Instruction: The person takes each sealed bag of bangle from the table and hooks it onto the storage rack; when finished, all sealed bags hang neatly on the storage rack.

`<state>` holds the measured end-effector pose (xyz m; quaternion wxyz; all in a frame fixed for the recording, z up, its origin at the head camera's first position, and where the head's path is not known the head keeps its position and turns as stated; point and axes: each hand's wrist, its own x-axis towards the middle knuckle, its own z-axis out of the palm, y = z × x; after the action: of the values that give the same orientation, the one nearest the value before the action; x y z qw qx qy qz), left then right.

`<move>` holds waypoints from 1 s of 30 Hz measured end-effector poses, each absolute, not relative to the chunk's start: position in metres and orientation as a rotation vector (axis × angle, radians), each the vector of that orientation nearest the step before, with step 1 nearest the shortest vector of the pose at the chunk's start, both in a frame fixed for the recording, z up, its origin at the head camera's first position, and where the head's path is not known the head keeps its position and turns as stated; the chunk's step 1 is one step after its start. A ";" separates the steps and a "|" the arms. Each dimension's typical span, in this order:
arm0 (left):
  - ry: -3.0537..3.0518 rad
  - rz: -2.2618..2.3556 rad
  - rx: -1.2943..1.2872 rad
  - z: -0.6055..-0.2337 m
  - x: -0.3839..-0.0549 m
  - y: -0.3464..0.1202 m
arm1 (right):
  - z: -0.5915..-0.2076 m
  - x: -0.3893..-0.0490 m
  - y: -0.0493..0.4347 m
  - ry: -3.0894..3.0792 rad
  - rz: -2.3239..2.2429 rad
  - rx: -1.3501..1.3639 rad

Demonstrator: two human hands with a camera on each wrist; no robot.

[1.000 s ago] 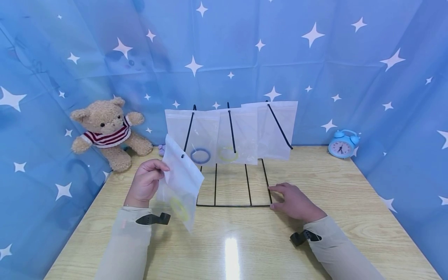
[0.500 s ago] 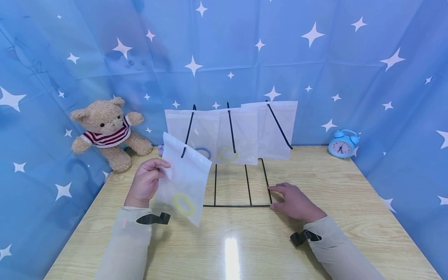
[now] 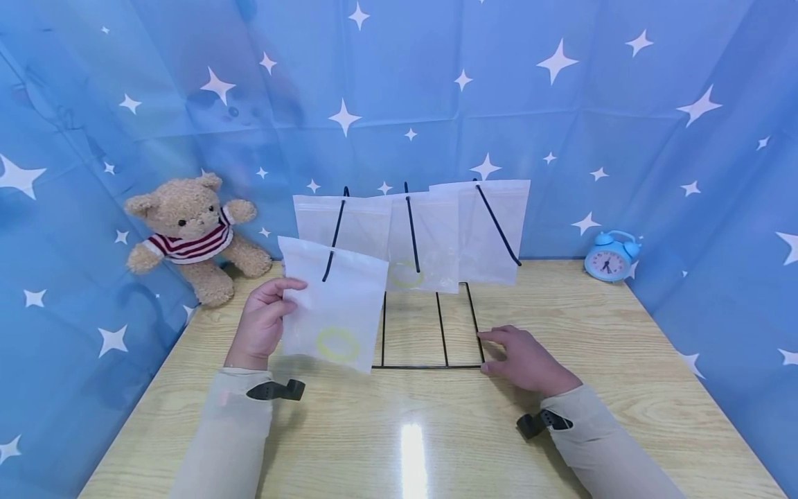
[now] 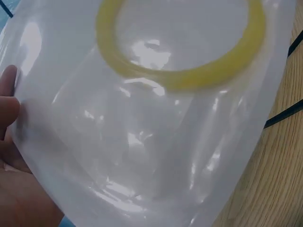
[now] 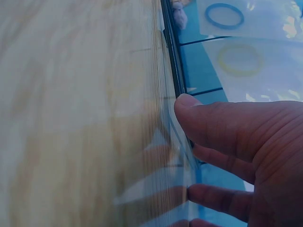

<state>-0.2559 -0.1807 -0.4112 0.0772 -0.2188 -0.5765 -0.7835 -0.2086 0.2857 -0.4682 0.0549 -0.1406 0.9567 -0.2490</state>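
Note:
My left hand [image 3: 262, 322] pinches the left edge of a clear zip bag [image 3: 330, 305] between thumb and fingers. A yellow ring [image 4: 180, 80] lies inside this bag, large in the left wrist view. The bag hangs near the front end of the left prong [image 3: 328, 267], which passes through its top. This prong belongs to a black wire display rack [image 3: 430, 366]. At the rack's front right corner, my right hand [image 3: 526, 357] holds the base wire, thumb in front and fingers along the side. Further back on the left prong hangs another bag [image 3: 368, 225], partly hidden.
A bag [image 3: 430, 239] with a yellow ring hangs on the middle prong, and another bag [image 3: 499, 215] on the right prong. A teddy bear [image 3: 193, 222] sits at the back left. A blue alarm clock [image 3: 607, 260] stands at the back right. Blue starry cloth surrounds the table.
The bag in my left hand has swung round from a slanted angle to face forward, now covering the blue ring behind it. My right hand has stayed on the rack's corner.

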 end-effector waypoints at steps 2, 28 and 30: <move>-1.727 -2.340 -0.633 -0.411 -0.257 -0.179 | -0.468 -0.209 0.286 2.906 -0.753 -0.429; -2.176 -2.089 -0.751 -0.419 -0.260 -0.188 | -0.467 -0.208 0.286 2.906 -0.748 -0.436; -2.233 -2.062 -0.770 -0.420 -0.260 -0.189 | -0.466 -0.208 0.285 2.907 -0.748 -0.434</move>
<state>-0.2599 -0.1886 -0.4197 0.0030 -0.2456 -0.7122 -0.6576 -0.2082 0.2855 -0.4663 0.0545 -0.1429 0.9571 -0.2462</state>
